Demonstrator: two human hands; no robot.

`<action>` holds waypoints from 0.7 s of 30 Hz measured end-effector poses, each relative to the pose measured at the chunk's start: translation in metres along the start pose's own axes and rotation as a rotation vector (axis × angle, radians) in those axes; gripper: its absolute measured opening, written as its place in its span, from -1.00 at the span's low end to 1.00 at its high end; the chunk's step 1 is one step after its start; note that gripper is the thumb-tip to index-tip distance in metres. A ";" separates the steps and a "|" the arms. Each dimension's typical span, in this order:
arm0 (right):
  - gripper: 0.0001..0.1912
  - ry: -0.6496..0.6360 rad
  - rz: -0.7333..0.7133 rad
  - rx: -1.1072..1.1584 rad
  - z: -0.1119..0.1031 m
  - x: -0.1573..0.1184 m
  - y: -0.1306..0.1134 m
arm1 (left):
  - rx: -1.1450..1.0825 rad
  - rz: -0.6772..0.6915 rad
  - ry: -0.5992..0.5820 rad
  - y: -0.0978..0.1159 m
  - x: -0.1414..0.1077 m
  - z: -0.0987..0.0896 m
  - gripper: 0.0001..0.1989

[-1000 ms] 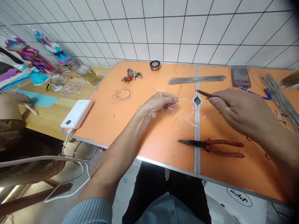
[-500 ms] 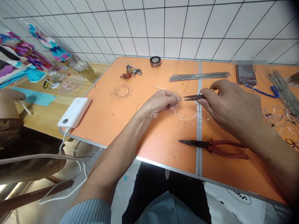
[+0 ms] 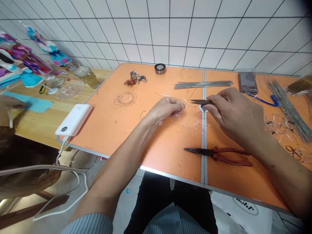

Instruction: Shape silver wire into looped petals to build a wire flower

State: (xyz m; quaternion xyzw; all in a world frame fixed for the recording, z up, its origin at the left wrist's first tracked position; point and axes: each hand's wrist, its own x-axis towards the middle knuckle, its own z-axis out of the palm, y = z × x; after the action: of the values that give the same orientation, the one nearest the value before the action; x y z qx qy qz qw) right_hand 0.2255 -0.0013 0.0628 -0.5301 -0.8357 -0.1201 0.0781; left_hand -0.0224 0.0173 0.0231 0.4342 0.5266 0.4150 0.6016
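Observation:
My left hand (image 3: 170, 108) pinches a ring of thin silver wire (image 3: 191, 125) at its upper left side. Short wire ends stick out around the ring. My right hand (image 3: 235, 112) is closed around small needle-nose pliers (image 3: 200, 101), whose dark jaws point left, a little right of my left fingertips. Their handles are mostly hidden inside my palm. Nearer the table's front edge lies a bigger pair of red-handled long-nose pliers (image 3: 215, 153). A finished-looking looped wire ring (image 3: 125, 98) rests to the left of my left hand.
Behind my hands lies a bundle of straight wires (image 3: 203, 84), with a tape roll (image 3: 160, 68) and keys (image 3: 136, 78) farther left. A phone (image 3: 247, 83), more wire (image 3: 289, 105) and tangled wire pieces (image 3: 279, 125) are right. A white power bank (image 3: 74, 119) sits at the left edge.
The small pliers have come away from the wire by my left fingertips, shifting slightly up and apart from it. My left hand still pinches the wire ring. The whole view has shifted slightly.

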 end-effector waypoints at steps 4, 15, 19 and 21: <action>-0.44 -0.010 0.006 0.025 0.000 -0.001 -0.004 | 0.003 0.005 -0.012 -0.002 0.001 -0.001 -0.74; -0.43 -0.024 0.002 0.032 0.000 0.001 -0.004 | 0.015 0.012 -0.026 -0.005 0.003 -0.003 -0.80; -0.42 -0.021 0.027 0.027 0.000 0.001 -0.003 | 0.011 0.023 -0.033 -0.006 0.003 -0.004 -0.81; -0.44 -0.019 -0.001 0.030 0.001 0.000 -0.003 | 0.008 0.025 -0.037 -0.007 0.004 -0.005 -0.82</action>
State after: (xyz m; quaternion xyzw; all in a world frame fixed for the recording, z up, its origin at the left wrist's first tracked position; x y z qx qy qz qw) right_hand 0.2230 -0.0020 0.0617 -0.5295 -0.8385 -0.1026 0.0780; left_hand -0.0262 0.0197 0.0145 0.4508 0.5114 0.4124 0.6043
